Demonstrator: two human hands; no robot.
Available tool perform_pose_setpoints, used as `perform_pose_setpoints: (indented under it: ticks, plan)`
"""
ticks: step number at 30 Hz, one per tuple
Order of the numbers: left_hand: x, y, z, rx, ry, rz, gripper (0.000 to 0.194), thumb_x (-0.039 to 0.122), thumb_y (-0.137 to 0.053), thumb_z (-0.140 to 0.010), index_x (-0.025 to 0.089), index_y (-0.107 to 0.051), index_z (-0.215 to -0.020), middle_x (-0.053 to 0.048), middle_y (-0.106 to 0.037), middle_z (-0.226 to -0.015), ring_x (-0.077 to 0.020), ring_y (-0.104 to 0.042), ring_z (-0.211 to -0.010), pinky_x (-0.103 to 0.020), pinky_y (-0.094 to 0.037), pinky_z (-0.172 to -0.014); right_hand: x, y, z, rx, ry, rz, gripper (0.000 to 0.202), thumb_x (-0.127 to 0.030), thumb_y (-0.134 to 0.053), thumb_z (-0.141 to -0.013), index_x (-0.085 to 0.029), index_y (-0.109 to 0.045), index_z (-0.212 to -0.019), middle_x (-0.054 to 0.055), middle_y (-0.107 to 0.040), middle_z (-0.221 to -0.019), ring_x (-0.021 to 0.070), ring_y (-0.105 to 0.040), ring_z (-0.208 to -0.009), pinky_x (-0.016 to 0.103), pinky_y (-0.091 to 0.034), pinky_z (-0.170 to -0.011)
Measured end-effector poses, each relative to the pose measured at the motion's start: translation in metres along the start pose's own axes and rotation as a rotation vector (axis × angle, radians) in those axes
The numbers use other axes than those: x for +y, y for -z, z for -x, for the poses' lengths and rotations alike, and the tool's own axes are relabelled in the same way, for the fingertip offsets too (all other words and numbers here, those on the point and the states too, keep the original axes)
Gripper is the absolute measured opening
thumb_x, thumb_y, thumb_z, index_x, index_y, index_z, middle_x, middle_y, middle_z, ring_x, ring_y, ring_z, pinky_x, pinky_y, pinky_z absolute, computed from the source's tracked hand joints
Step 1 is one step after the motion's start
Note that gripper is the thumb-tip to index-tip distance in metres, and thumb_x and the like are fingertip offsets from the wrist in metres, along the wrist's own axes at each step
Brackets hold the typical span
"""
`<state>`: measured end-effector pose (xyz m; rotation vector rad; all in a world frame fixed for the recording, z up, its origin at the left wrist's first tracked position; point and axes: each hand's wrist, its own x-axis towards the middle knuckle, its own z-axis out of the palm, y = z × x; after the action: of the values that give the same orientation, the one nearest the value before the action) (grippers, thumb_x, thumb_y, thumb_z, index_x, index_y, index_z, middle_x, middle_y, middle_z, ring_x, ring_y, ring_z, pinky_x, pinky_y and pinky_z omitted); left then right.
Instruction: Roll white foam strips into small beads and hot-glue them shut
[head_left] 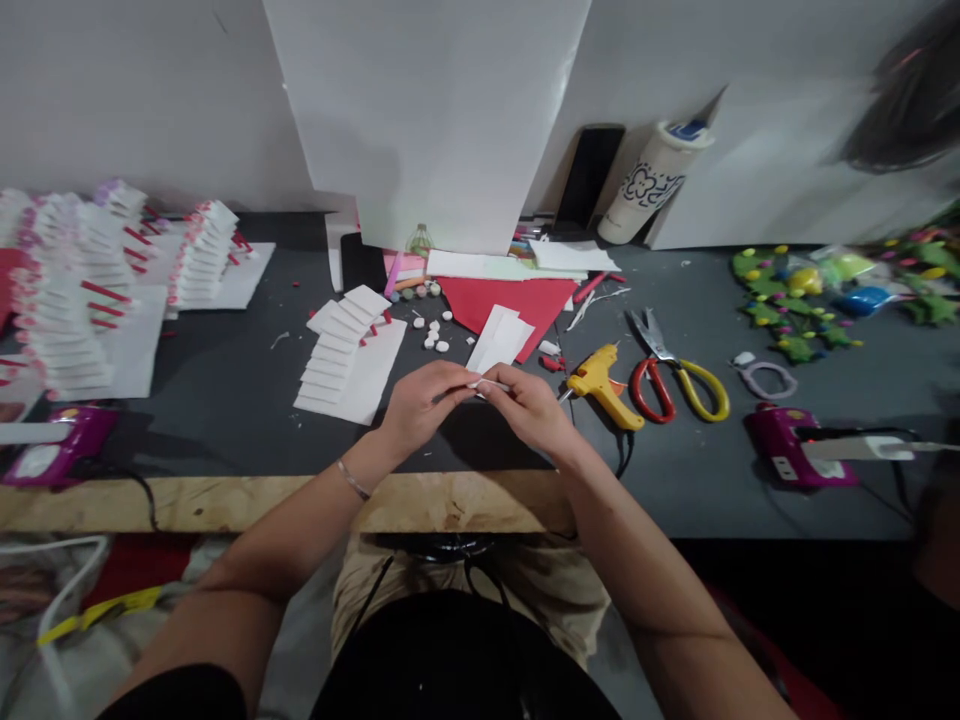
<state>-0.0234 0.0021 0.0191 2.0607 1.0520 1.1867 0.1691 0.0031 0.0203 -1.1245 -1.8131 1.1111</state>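
Observation:
My left hand and my right hand meet above the table's near side, fingers pinched. Between the fingertips of both is a small white piece; its material is too small to make out. Just beyond lie white paper pieces, partly over a red sheet. Left of them several white round pellets are scattered. A stepped white paper model with red posts rests on a white base left of my left hand. Close to my right hand is a yellow glue gun.
Scissors with red and yellow handles lie right of the glue gun. Finished stepped models crowd the far left. Purple power strips sit at both sides. A white bottle and a dark phone lean against the back wall.

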Motion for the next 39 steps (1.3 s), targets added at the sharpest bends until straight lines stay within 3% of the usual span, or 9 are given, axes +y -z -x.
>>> perform_pose_setpoints:
  ticks: [3, 9, 13, 18, 24, 27, 30, 35, 39]
  plan:
    - [0.001, 0.0, -0.002, 0.008, 0.074, 0.075, 0.016, 0.034, -0.066, -0.089, 0.02, -0.073, -0.091, -0.005, -0.074, -0.09, -0.0163, -0.068, -0.084, -0.03, -0.056, -0.078, 0.001, -0.001, -0.001, -0.037, -0.015, -0.053, 0.031, -0.047, -0.049, -0.093, -0.02, -0.062, -0.083, -0.002, -0.056, -0.067, 0.0125, -0.047, -0.064, 0.023, -0.037, -0.061]
    - [0.001, -0.007, -0.005, 0.024, 0.534, 0.577, 0.03, 0.044, -0.074, -0.078, 0.016, -0.065, -0.087, 0.001, -0.062, -0.067, -0.0091, -0.055, -0.057, -0.02, -0.046, -0.052, 0.002, -0.001, -0.003, -0.104, -0.051, -0.106, 0.03, -0.045, -0.051, -0.093, -0.021, -0.068, -0.088, 0.0, -0.065, -0.077, 0.0149, -0.054, -0.073, 0.024, -0.041, -0.067]
    - [0.001, -0.012, -0.004, 0.058, 0.634, 0.723, 0.037, 0.049, -0.075, -0.075, 0.016, -0.06, -0.085, 0.003, -0.058, -0.067, -0.0064, -0.049, -0.056, -0.017, -0.039, -0.05, 0.002, -0.004, -0.004, -0.105, -0.064, -0.156, 0.028, -0.044, -0.053, -0.092, -0.021, -0.069, -0.09, 0.0, -0.066, -0.078, 0.0158, -0.055, -0.076, 0.025, -0.042, -0.067]
    - [0.0, -0.01, -0.002, 0.101, 0.573, 0.621, 0.038, 0.051, -0.072, -0.078, 0.017, -0.057, -0.085, 0.003, -0.055, -0.068, -0.0077, -0.051, -0.06, -0.019, -0.042, -0.054, 0.0, -0.003, -0.003, -0.098, -0.042, -0.149, 0.026, -0.041, -0.054, -0.091, -0.02, -0.066, -0.082, -0.001, -0.065, -0.074, 0.0147, -0.055, -0.072, 0.025, -0.043, -0.067]
    - [-0.003, -0.002, -0.001, -0.053, 0.41, 0.457, 0.03, 0.046, -0.062, -0.088, 0.017, -0.058, -0.097, 0.002, -0.058, -0.073, -0.0101, -0.055, -0.061, -0.022, -0.048, -0.059, -0.002, 0.0, -0.003, -0.128, -0.058, -0.151, 0.021, -0.035, -0.048, -0.092, -0.021, -0.063, -0.088, -0.001, -0.063, -0.071, 0.0138, -0.055, -0.065, 0.026, -0.042, -0.066]
    - [-0.004, -0.001, -0.001, -0.068, 0.281, 0.302, 0.029, 0.042, -0.053, -0.095, 0.018, -0.063, -0.107, -0.002, -0.061, -0.087, -0.0102, -0.057, -0.064, -0.023, -0.05, -0.061, 0.0, -0.003, -0.004, -0.08, -0.047, -0.106, 0.021, -0.034, -0.047, -0.091, -0.02, -0.063, -0.09, -0.002, -0.059, -0.069, 0.0134, -0.051, -0.065, 0.025, -0.04, -0.064]
    - [-0.004, 0.0, 0.0, -0.083, 0.189, 0.161, 0.027, 0.038, -0.051, -0.097, 0.019, -0.069, -0.102, -0.004, -0.063, -0.091, -0.0098, -0.058, -0.063, -0.024, -0.051, -0.062, 0.001, -0.007, -0.004, -0.037, -0.088, -0.063, 0.027, -0.041, -0.05, -0.089, -0.019, -0.065, -0.084, -0.002, -0.057, -0.067, 0.0123, -0.046, -0.062, 0.024, -0.035, -0.059]
    - [-0.007, -0.001, 0.001, -0.105, 0.153, 0.021, 0.016, 0.034, -0.062, -0.091, 0.021, -0.071, -0.097, -0.002, -0.069, -0.082, -0.0131, -0.063, -0.066, -0.025, -0.051, -0.064, 0.003, -0.006, -0.005, 0.015, -0.141, -0.043, 0.036, -0.049, -0.055, -0.086, -0.017, -0.066, -0.073, -0.004, -0.05, -0.058, 0.0105, -0.041, -0.056, 0.024, -0.028, -0.053]
    - [-0.01, 0.001, -0.002, -0.03, 0.191, 0.052, 0.014, 0.033, -0.068, -0.085, 0.02, -0.072, -0.089, -0.004, -0.071, -0.087, -0.016, -0.066, -0.079, -0.026, -0.053, -0.069, 0.002, 0.0, -0.006, 0.012, -0.145, -0.038, 0.033, -0.046, -0.058, -0.085, -0.017, -0.071, -0.078, -0.002, -0.056, -0.058, 0.0107, -0.044, -0.055, 0.024, -0.029, -0.053]
